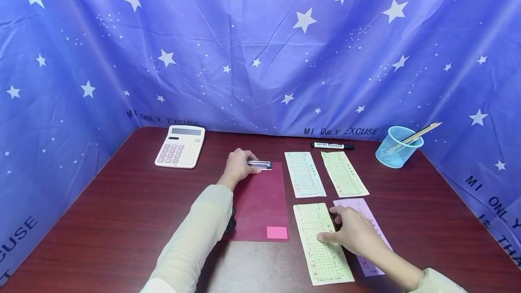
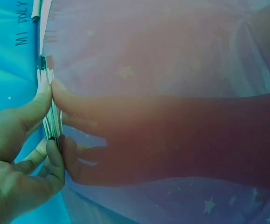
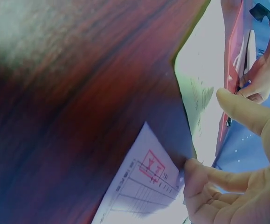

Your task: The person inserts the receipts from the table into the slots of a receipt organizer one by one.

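A dark red clipboard lies on the table, a pink label at its lower right corner. My left hand pinches the metal clip at its far end, thumb on the near side and fingers on the far side. My right hand is over the near yellow-green form. Its thumb lies over the form's middle, and the forefinger reaches the form's right edge, apart from the thumb. Partly under that hand is a pink form, whose printed corner shows in the right wrist view.
Behind lie a white form and another yellow-green form. A black marker is farther back. At the right stands a blue mesh cup with pencils; at the left, a white calculator. A starry blue curtain surrounds the table.
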### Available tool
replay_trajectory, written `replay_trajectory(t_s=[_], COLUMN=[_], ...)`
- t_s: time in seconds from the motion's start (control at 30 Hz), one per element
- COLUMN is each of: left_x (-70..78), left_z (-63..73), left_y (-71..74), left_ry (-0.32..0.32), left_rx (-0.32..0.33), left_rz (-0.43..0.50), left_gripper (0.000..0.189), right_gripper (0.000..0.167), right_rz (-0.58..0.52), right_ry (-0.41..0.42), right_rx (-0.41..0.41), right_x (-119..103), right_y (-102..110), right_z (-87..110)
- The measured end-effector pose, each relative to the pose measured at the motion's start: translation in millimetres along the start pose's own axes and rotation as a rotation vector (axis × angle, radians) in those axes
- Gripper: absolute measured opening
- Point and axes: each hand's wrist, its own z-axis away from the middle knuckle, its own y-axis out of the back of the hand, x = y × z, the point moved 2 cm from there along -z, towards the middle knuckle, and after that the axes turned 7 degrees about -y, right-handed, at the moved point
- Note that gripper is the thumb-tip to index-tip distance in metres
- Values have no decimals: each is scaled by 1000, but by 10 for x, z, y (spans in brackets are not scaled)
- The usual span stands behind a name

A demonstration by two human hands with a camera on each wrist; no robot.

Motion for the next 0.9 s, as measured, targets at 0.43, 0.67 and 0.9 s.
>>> replay_trajectory(t_s=[0.43,0.67,0.9], left_x=[20,30,25], left_z=[37,25,5], left_y=[-5,12,34], left_ry=[-15,9,17], left_rx=[62,45,16], left_rz=[-17,-5,-16], left_gripper=[26,26,23], right_gripper=[70,68,51], right_rz=[-6,-21,-55], right_ry=[8,10,4], right_rx=[15,20,10], right_x=[-40,-64,-61], right_y=[-20,-35,-45], right_z=[50,43,54])
